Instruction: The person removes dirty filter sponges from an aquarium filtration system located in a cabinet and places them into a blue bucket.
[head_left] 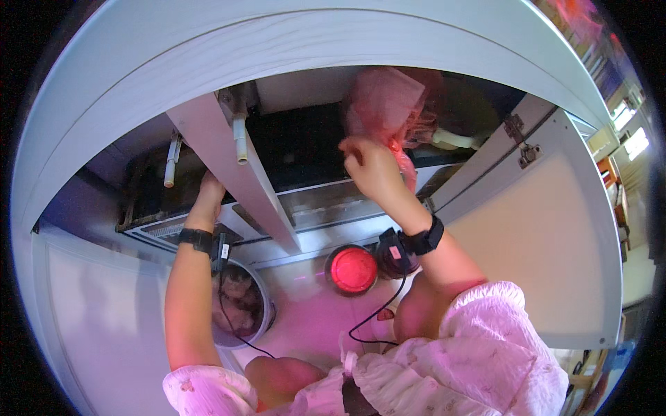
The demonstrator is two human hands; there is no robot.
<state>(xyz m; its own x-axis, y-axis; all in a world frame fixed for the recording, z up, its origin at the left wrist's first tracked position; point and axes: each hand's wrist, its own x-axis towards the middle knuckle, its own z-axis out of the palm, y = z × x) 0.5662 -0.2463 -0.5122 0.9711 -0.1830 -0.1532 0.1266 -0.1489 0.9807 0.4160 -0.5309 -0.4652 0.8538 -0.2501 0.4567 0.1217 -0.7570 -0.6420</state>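
Observation:
My left hand [210,188] reaches into an open cabinet and rests at the top front edge of a dark, flat-topped unit [307,140]. Its fingers are partly hidden by the upright white divider [244,171], so its grip does not show. Farther right, my right hand [373,165] is above the same unit with its fingers curled. A pinkish translucent plastic bag [385,104] with something pale in it is just behind that hand. Part of the bag hangs down past the wrist over the unit's front. Whether my fingers pinch the bag cannot be made out.
Cabinet doors stand open at left [104,322] and right [541,260]. A bucket [268,307] with contents and a red-topped round container [354,269] are on the floor below. Two pale rods [240,139] jut near the divider. A white curved pipe [455,139] lies at right.

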